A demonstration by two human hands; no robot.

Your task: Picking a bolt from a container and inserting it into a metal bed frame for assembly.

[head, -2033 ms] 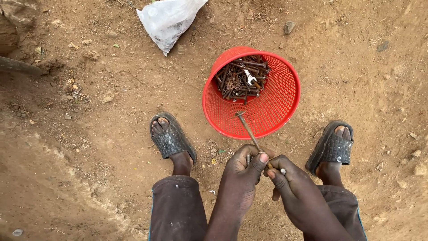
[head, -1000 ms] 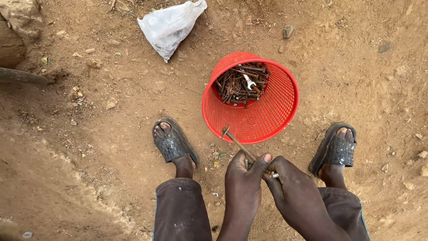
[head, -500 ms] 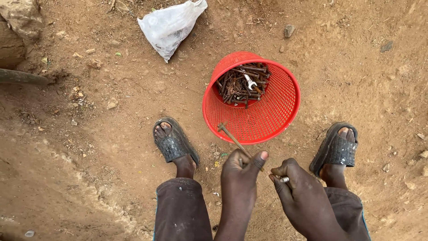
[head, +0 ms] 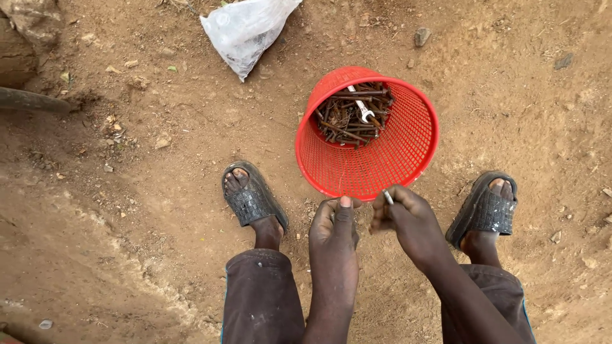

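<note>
A red plastic mesh basket [head: 408, 153] lies tilted on the dirt between my feet, with several rusty nails [head: 347, 118] and one silvery metal piece [head: 362, 111] heaped inside. My left hand [head: 335, 232] is just below the basket's near rim, fingers curled and thumb pointing up, with nothing showing in it. My right hand [head: 405, 220] is beside it at the rim. It pinches a small metal piece [head: 387, 197] whose pale tip sticks out above the fingers.
My feet in dark sandals stand either side: left foot [head: 250, 197], right foot [head: 484, 207]. A crumpled white plastic bag [head: 245, 28] lies on the dirt at the top. A rock and a dark pipe [head: 32, 100] sit at the far left. Small stones are scattered around.
The long rusty nail my left hand held up toward the basket is no longer visible. Both hands have moved up to the basket's near rim.
</note>
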